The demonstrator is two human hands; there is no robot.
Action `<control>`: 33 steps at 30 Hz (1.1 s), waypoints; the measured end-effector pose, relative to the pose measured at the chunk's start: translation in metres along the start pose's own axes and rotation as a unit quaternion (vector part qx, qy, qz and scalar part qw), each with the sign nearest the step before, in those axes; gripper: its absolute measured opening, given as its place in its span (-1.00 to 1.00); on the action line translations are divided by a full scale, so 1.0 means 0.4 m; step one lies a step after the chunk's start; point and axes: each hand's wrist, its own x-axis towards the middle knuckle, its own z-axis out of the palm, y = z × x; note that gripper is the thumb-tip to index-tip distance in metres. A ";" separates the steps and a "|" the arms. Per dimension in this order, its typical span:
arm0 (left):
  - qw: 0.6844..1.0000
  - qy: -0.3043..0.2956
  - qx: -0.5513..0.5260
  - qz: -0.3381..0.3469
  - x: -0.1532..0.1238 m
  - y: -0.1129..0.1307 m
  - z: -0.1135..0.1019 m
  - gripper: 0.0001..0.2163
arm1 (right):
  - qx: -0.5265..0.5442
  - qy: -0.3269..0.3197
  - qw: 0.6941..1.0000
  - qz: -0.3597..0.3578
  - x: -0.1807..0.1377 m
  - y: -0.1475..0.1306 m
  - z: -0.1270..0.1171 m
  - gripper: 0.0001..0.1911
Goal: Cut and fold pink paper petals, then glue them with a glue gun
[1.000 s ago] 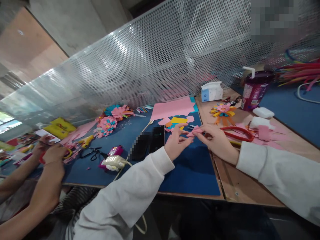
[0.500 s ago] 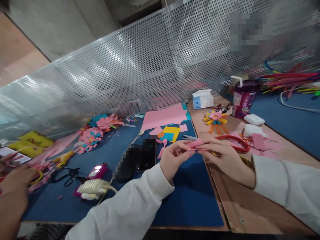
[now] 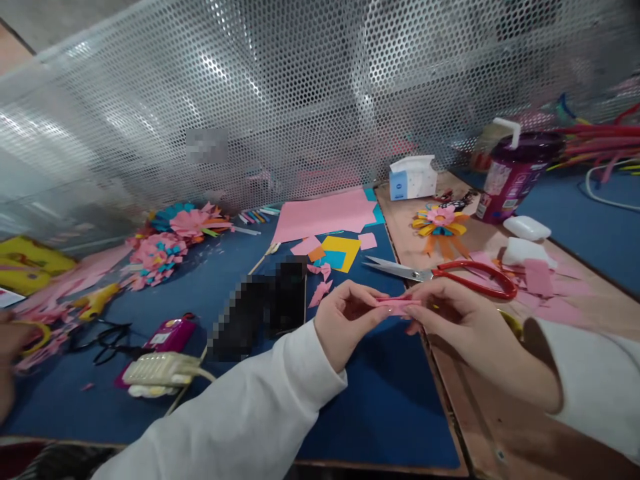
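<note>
Both my hands pinch one small folded strip of pink paper (image 3: pixel 399 305) above the blue mat (image 3: pixel 390 400). My left hand (image 3: pixel 347 320) grips its left end with thumb and fingers curled. My right hand (image 3: pixel 453 317) holds the right end from the other side. Red-handled scissors (image 3: pixel 445 272) lie just beyond my fingers, blades pointing left. Pink scraps (image 3: pixel 320 290) lie to the left of my left hand.
A pink sheet (image 3: pixel 323 217), yellow and blue squares (image 3: pixel 340 252), paper flowers (image 3: pixel 440 223) (image 3: pixel 157 250), a tissue box (image 3: pixel 413 177), a purple cup (image 3: pixel 515 177), a dark phone (image 3: pixel 290 297) and a white plug (image 3: pixel 157 370) lie about. A perforated metal screen (image 3: pixel 300 100) closes the back. Another person's hand (image 3: pixel 10 340) shows at far left.
The view has shifted and dropped closer. My hands have drawn nearer to me with the pink strip, now held flat between both. The scissors now show fully.
</note>
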 end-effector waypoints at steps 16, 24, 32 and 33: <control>0.993 -0.036 0.080 -0.078 -0.002 0.007 0.002 -0.80 | -0.036 -0.005 0.997 0.064 0.005 0.013 -0.007 -0.67; 0.993 -0.027 0.099 -0.063 -0.002 -0.005 -0.007 -0.78 | -0.015 -0.009 0.996 0.089 0.003 0.017 -0.008 -0.66; 0.994 -0.019 0.098 -0.048 -0.003 -0.007 -0.006 -0.78 | 0.003 -0.005 0.994 0.110 0.006 0.010 -0.006 -0.63; 0.994 -0.022 0.094 -0.049 -0.002 -0.005 -0.006 -0.79 | 0.003 -0.004 0.994 0.112 0.007 0.009 -0.006 -0.62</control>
